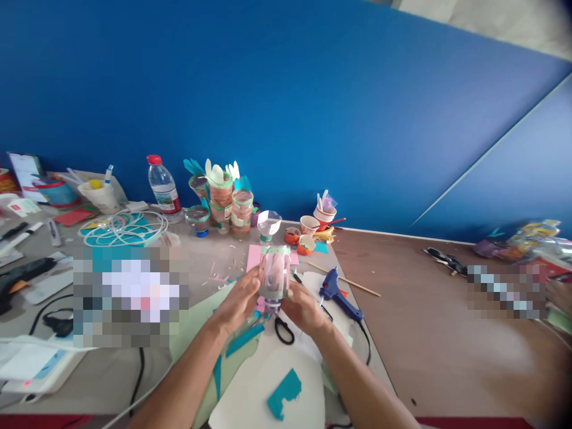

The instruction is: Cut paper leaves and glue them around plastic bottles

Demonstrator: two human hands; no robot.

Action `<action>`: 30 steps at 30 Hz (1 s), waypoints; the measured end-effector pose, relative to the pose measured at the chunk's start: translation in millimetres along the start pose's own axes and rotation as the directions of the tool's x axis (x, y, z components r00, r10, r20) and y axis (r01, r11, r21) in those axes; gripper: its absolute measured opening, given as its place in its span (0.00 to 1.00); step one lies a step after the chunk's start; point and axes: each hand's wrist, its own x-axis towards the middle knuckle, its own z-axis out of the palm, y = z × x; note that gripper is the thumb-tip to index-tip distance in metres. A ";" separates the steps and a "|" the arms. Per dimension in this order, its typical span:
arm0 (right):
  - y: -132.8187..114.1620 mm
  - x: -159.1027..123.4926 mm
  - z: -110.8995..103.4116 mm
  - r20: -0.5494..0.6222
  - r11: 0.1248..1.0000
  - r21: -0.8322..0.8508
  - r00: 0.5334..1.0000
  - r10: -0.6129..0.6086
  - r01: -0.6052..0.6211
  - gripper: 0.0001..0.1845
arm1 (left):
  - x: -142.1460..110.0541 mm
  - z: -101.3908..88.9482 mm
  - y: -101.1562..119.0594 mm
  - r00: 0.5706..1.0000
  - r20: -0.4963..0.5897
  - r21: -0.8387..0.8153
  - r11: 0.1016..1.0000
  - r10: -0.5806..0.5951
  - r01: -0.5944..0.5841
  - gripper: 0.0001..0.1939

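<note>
Between my two hands is a clear cut plastic bottle [274,275] with a green rim at the top and its narrow neck pointing down. My left hand [241,301] wraps its left side. Low on its right side, my right hand [306,308] grips it too. Just under the bottle lie scissors, with a black handle loop [285,331] showing; their blades are hard to make out. A blue glue gun [340,297] rests right of my right hand. White paper [268,381] and a torn teal paper scrap [285,394] lie below my hands.
Decorated bottle cups [221,199] with paper petals stand against the blue wall, beside a red-capped water bottle [163,187]. Paper cups [308,225] and a wooden stick [344,279] lie beyond my hands. A coiled white cord [123,229] is at left. Another person's hand [558,295] shows far right.
</note>
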 end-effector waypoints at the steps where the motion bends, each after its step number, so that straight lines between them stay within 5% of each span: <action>1: 1.3 0.1 0.4 0.021 1.000 0.028 1.000 0.011 -0.011 0.16 | -1.7 1.9 1.5 0.999 0.037 0.008 0.999 -0.037 0.037 0.30; 5: 6.4 1.9 1.4 0.021 0.995 0.092 0.999 0.037 -0.039 0.17 | -4.6 5.1 4.5 0.995 0.066 0.036 0.997 -0.071 0.068 0.29; 10: 6.8 3.4 -3.2 -0.218 0.999 -0.045 0.976 0.000 -0.010 0.21 | 1.6 -0.9 0.9 0.999 -0.024 0.039 0.999 0.023 -0.022 0.28; 16: -9.3 -0.6 -10.5 -0.527 0.970 -0.241 0.835 -0.160 0.033 0.21 | 9.5 -7.0 -5.4 0.937 -0.319 0.290 0.956 0.139 -0.043 0.31; 22: -44.2 -27.8 -29.9 -0.550 0.850 -0.525 0.776 -0.309 -0.034 0.23 | 11.8 -5.6 -4.4 0.899 -0.403 0.363 0.932 0.172 -0.015 0.40; 24: -51.9 -42.6 -48.6 -0.557 0.707 -0.690 0.738 -0.380 -0.157 0.24 | 12.2 -8.0 -6.5 0.890 -0.399 0.420 0.907 0.221 -0.036 0.42; 26: -54.6 -58.0 -71.8 -0.551 0.449 -0.819 0.707 -0.443 -0.357 0.23 | 12.8 -11.4 -9.6 0.880 -0.385 0.462 0.883 0.279 -0.078 0.43; 30: -48.8 -83.1 -108.1 -0.535 -0.064 -0.796 0.749 -0.391 -0.602 0.21 | 13.7 -15.8 -13.9 0.848 -0.377 0.489 0.857 0.374 -0.161 0.44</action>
